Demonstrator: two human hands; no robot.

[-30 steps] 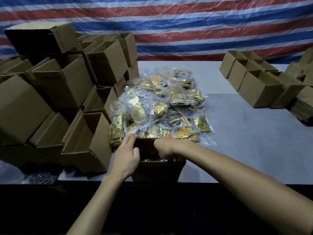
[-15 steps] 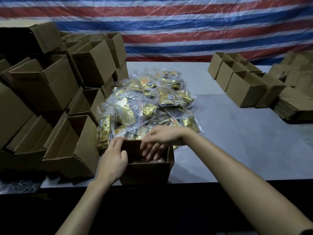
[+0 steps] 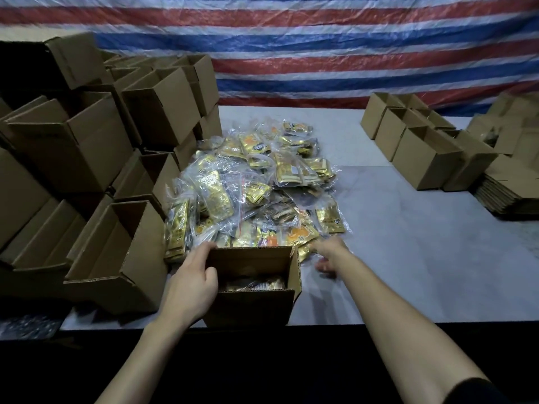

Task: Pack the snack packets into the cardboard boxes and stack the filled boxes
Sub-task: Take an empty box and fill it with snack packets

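While the left hand (image 3: pixel 191 282) grips the left wall of the cardboard box (image 3: pixel 250 312) at lower centre, the right hand (image 3: pixel 329 256) reaches just right of it, at the edge of the snack packet pile (image 3: pixel 250 185) mid-frame. That hand is blurred, so whether it holds anything I cannot tell

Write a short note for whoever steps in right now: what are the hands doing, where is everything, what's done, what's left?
The left hand grips the left wall of the open box at the near edge of the table.
The right hand is at the near right edge of the packet pile; it is blurred, so I cannot tell whether it holds a packet.
Done: a few packed packets lie low in the open box.
Left: fill that box, pack the big pile, then stack. The piled boxes on the left and the upright boxes on the right are open.
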